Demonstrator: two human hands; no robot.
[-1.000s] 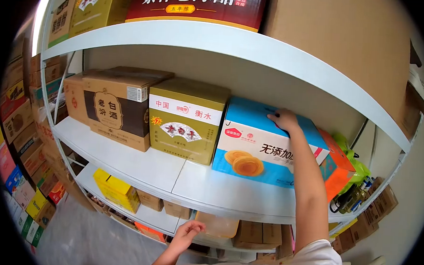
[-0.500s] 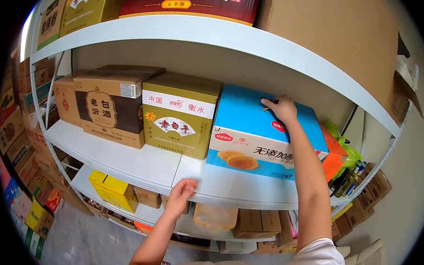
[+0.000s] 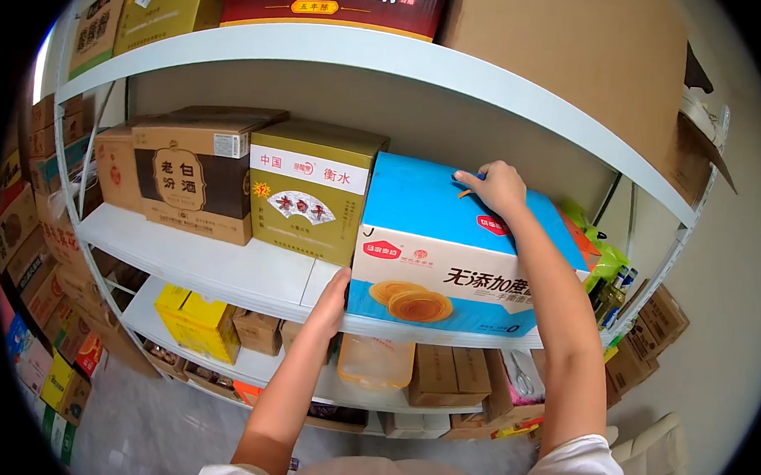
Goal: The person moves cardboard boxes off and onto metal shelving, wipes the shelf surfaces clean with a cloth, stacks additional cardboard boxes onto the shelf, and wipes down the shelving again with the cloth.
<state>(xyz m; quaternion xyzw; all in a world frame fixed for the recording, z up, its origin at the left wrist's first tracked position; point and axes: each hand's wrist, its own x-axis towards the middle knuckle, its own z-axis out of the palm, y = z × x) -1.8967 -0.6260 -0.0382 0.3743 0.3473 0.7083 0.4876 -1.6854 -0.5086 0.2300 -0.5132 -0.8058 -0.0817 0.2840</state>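
A blue-and-white bread carton (image 3: 447,280) with pictures of round bread rests on the middle shelf, its front face reaching the shelf's front edge. My right hand (image 3: 493,190) grips its top at the slot, fingers curled into the opening. Against the carton's lower left front corner, my left hand (image 3: 332,302) holds its side; some of those fingers are hidden. Just left of the carton stands an olive-gold liquor carton (image 3: 309,195), not touched by either hand.
The white middle shelf (image 3: 199,249) also bears a brown liquor carton (image 3: 190,180). Overhead, the upper shelf's edge (image 3: 339,50) crosses in front. A yellow box (image 3: 195,327) and a clear plastic container (image 3: 376,362) sit below. Green bags (image 3: 603,262) are at right.
The bread carton has come forward toward me, with my right hand still at its top slot. My left hand has moved from the shelf edge onto the carton's left side.
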